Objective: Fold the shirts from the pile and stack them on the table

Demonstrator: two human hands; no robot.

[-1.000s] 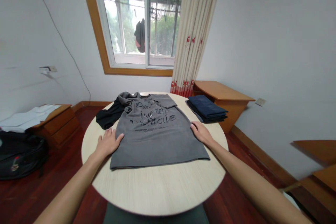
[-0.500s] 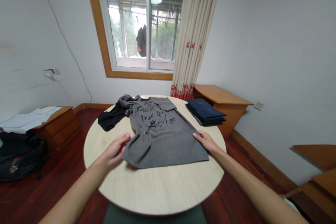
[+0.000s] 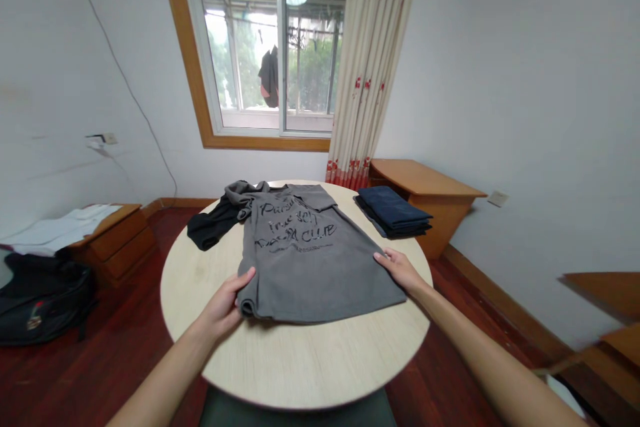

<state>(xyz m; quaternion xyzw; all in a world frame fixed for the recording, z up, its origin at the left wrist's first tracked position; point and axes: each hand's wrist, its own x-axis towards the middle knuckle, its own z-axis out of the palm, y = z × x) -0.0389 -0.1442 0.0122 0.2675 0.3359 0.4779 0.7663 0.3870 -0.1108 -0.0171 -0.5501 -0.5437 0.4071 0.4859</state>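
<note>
A grey T-shirt (image 3: 310, 273) with black lettering lies on the round pale table (image 3: 300, 367), its hem toward me and its collar at the far side. My left hand (image 3: 225, 303) grips the shirt's left edge near the hem, where the cloth is rolled up. On the other side, my right hand (image 3: 400, 269) pinches the right edge between thumb and fingers. Black cloth (image 3: 213, 225) lies by the shirt's bunched left sleeve. Dark folded clothes (image 3: 393, 210) are stacked at the table's back right.
Beyond the stack is a wooden desk (image 3: 425, 177) against the wall. A low wooden cabinet (image 3: 117, 240) with white sheets on it and a black bag (image 3: 43, 300) are at the left. A curtain (image 3: 370, 73) hangs beside the window.
My left hand has closed on the shirt's left edge, and the cloth there is straighter, with more lettering showing. My right hand and the right edge have shifted slightly right.
</note>
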